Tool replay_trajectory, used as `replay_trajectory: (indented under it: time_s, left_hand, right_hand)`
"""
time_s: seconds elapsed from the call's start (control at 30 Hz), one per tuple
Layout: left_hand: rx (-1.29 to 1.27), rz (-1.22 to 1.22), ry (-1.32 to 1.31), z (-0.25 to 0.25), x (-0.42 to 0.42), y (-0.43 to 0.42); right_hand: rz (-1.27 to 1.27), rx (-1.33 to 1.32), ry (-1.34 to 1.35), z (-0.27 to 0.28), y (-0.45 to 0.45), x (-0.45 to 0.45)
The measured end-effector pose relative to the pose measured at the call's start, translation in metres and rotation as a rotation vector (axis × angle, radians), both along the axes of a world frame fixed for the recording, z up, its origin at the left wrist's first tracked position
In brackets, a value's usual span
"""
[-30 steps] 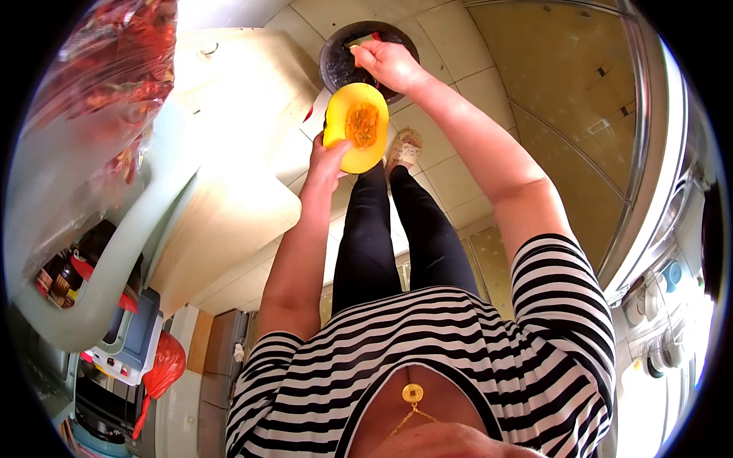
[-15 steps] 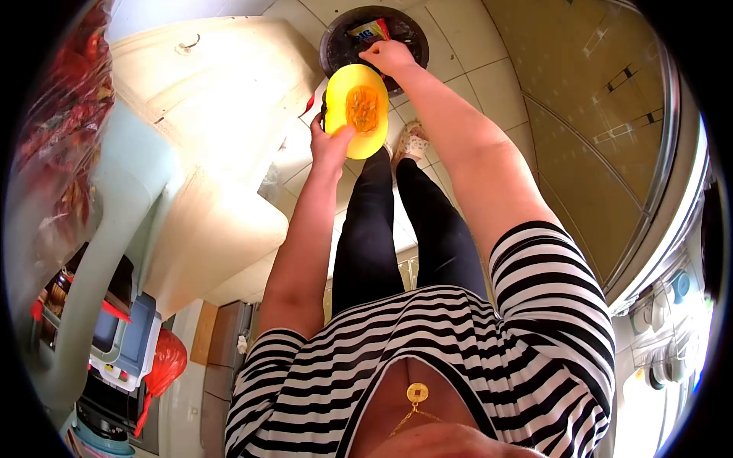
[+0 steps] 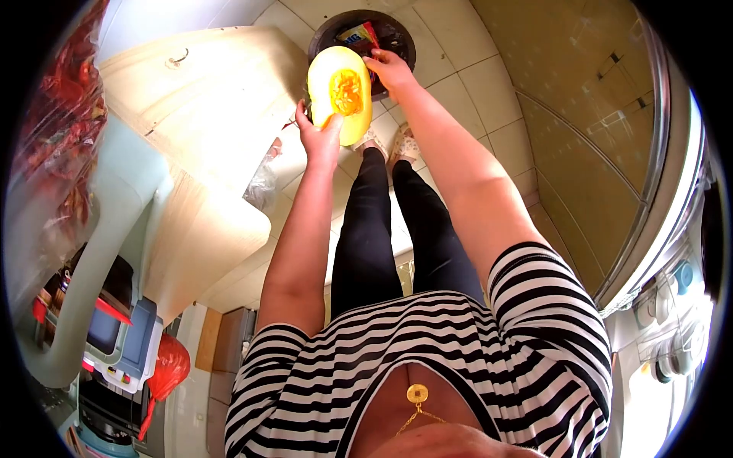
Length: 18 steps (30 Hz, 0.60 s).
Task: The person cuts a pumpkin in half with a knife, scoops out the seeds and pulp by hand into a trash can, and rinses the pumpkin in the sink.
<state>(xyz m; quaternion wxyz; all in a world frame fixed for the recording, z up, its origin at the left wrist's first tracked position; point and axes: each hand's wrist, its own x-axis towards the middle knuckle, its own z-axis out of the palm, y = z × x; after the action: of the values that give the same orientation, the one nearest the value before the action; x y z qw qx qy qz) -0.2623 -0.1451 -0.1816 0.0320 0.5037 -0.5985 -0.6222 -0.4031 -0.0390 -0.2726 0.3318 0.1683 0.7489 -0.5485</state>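
A halved yellow pumpkin (image 3: 318,88) is held up, cut face toward me, with orange stringy pulp and seeds (image 3: 346,93) in its hollow. My left hand (image 3: 321,141) grips its lower left side, thumb over the cut face and fingers spread along the outer edge. At the upper right rim is my right hand (image 3: 392,75), its thumb and fingertips against the edge of the pumpkin; some of its fingers are hidden. Beneath both hands stands a dark round bin (image 3: 408,49) on the floor, with a red and yellow wrapper (image 3: 357,35) inside.
A pale wooden board or tabletop (image 3: 221,91) lies to the left, beside a light green plastic chair (image 3: 122,191). Brown glossy cabinet doors (image 3: 588,130) line the right side. Tiled floor (image 3: 469,95) surrounds my feet, and a red plastic bag (image 3: 169,366) hangs at lower left.
My left hand has raised and tilted the pumpkin half slightly up and left. My right hand has moved from over the bin down to the pumpkin's rim.
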Motion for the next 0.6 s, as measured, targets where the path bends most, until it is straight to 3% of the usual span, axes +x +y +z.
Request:
replay_trajectory:
  time_s: [0.07,0.17,0.27,0.3,0.4,0.47,0.53,0.6]
  left_hand:
    - [0.018,-0.001,0.018,0.004,-0.005,0.002]
    - [0.049,0.038,0.100,0.002,-0.011,0.007]
    - [0.051,0.039,0.165,-0.001,-0.013,0.011]
    - [0.007,0.004,0.194,-0.002,-0.013,0.011]
    - [-0.099,-0.110,0.227,0.003,-0.013,0.012]
    - [-0.164,-0.193,0.229,0.011,-0.012,0.014]
    - [-0.125,-0.086,0.168,0.014,-0.013,0.020]
    - [-0.040,0.001,0.177,0.015,-0.014,0.024]
  right_hand:
    - [-0.218,-0.241,-0.332,0.025,0.007,0.010]
    - [-0.230,-0.437,-0.486,0.063,0.009,0.030]
    - [-0.093,-0.482,-0.417,0.058,0.012,0.064]
    - [-0.278,-0.658,-0.524,0.079,0.008,0.064]
    - [-0.223,-0.458,-0.456,0.059,0.007,0.060]
    - [-0.196,-0.457,-0.393,0.050,0.007,0.059]
    - [-0.045,-0.294,-0.335,0.061,0.009,0.049]
    - [0.088,-0.150,-0.206,0.032,0.013,0.051]
